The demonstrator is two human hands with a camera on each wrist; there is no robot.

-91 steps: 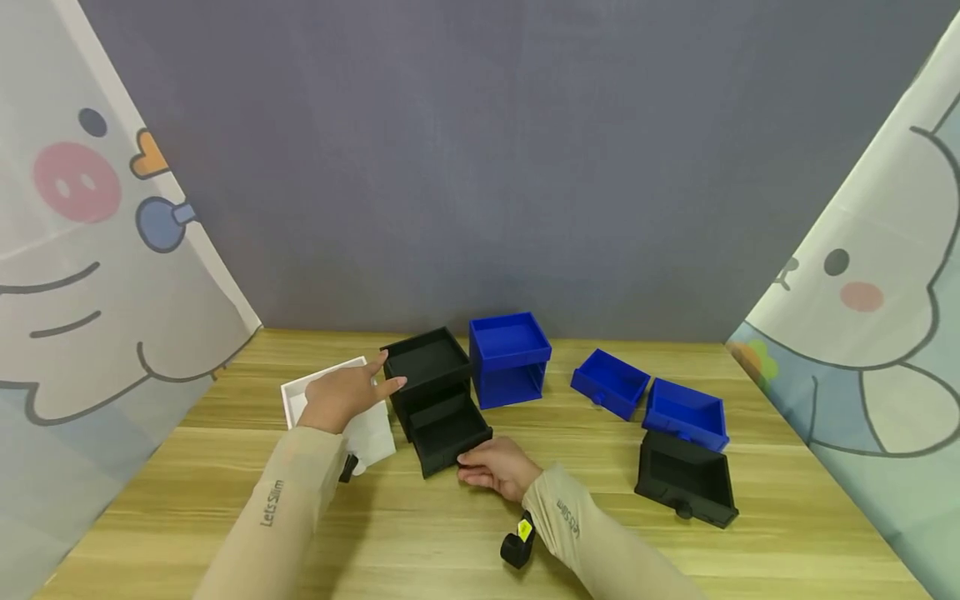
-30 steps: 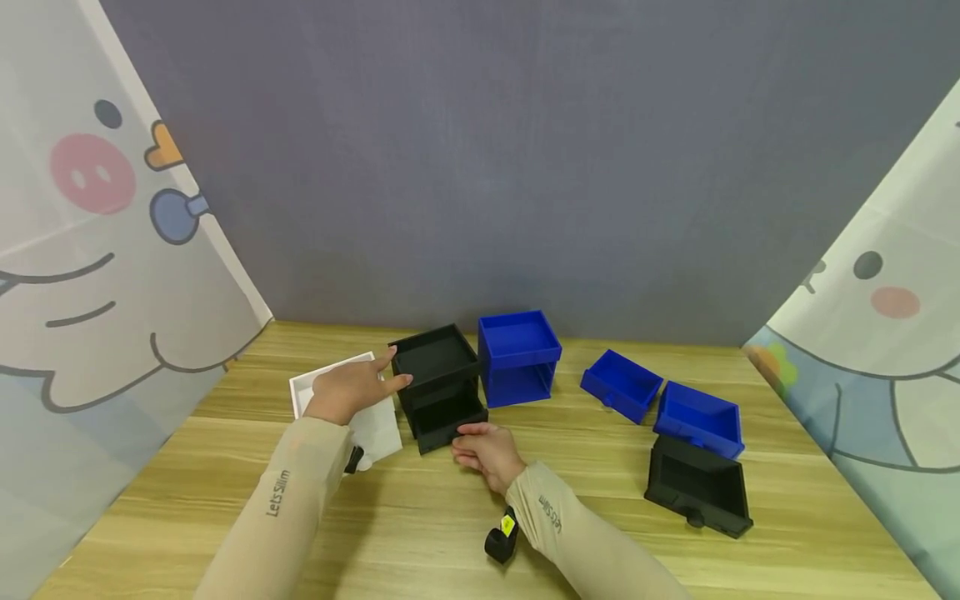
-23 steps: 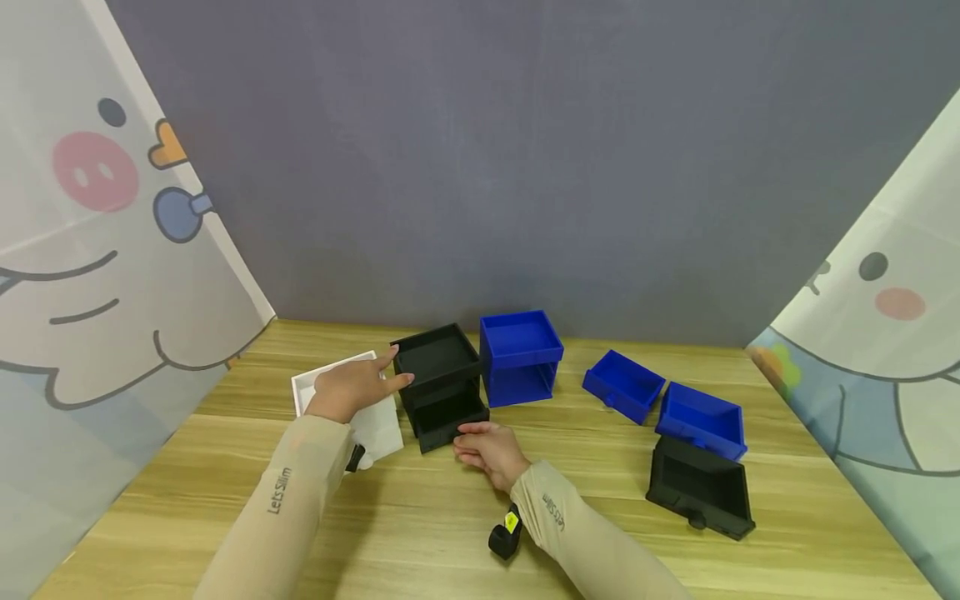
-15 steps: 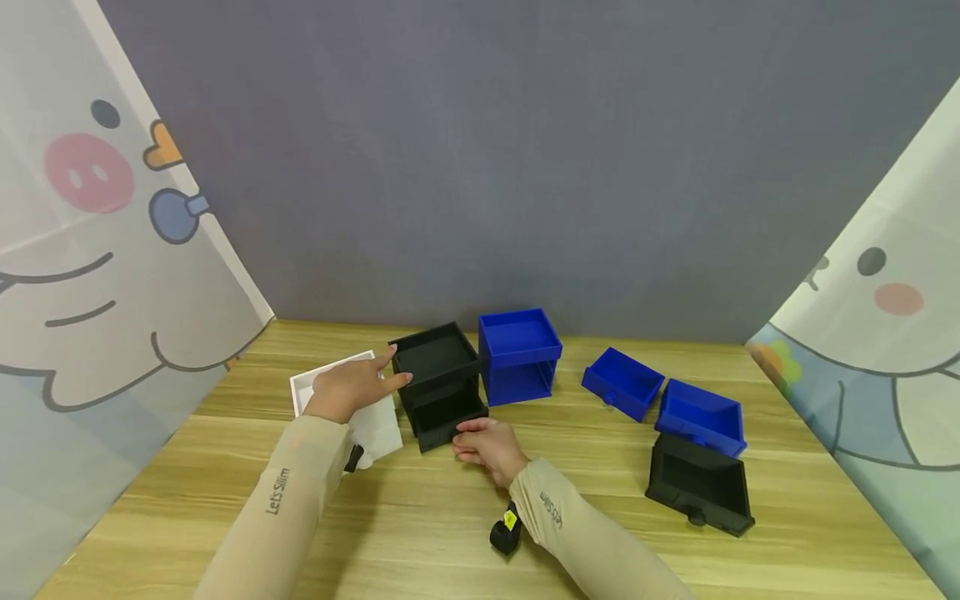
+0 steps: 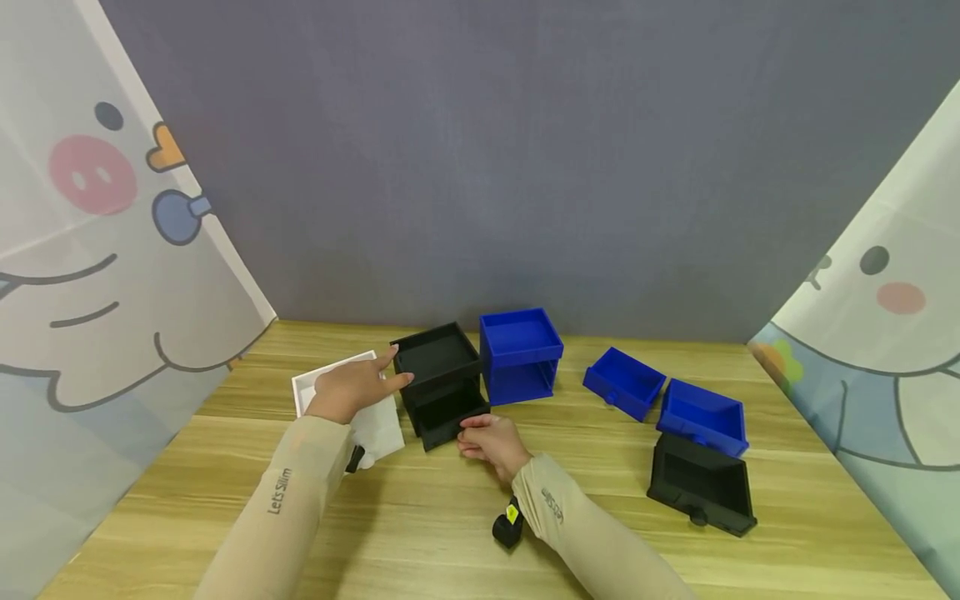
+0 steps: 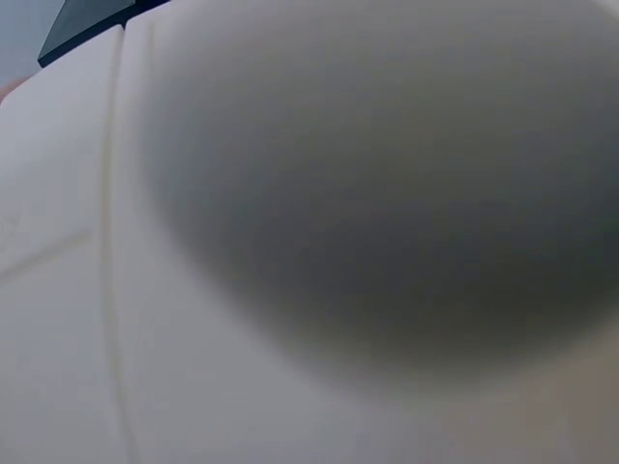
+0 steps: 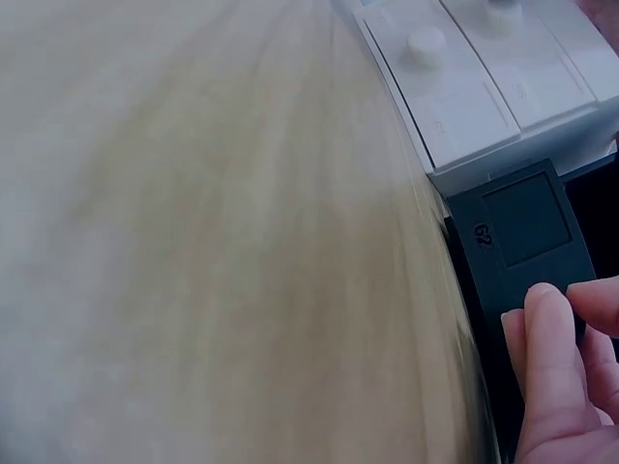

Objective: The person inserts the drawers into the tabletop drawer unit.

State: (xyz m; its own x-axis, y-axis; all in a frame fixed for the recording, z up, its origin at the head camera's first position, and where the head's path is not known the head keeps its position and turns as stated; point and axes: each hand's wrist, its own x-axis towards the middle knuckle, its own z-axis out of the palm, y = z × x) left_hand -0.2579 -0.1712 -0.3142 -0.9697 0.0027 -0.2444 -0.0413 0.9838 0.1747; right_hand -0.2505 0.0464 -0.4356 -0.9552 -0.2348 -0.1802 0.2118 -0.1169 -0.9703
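Note:
My right hand (image 5: 495, 446) pinches the front of a black drawer (image 5: 450, 425), which sticks partway out of the lower bay of the black cabinet (image 5: 435, 354). In the right wrist view, thumb and fingers meet at the drawer front (image 7: 527, 220), hiding its knob. My left hand (image 5: 348, 392) lies over a white cabinet (image 5: 318, 377), its index finger and thumb spread straight against the black cabinet's left side and rim. Its other fingers are hidden. A blurred grey round shape (image 6: 387, 193) fills much of the left wrist view, before white panels (image 6: 58, 290).
Right of the black cabinet stands a blue cabinet (image 5: 519, 337) with its bay bare. Two blue drawers (image 5: 624, 382) and a loose black drawer (image 5: 701, 483) lie on the wooden table (image 5: 420, 533) at the right. A grey backdrop (image 5: 480, 167) rises behind.
Since three seconds ago the black drawer has slid further into the cabinet, with my right hand moving along with it. My left hand keeps its place on the cabinet.

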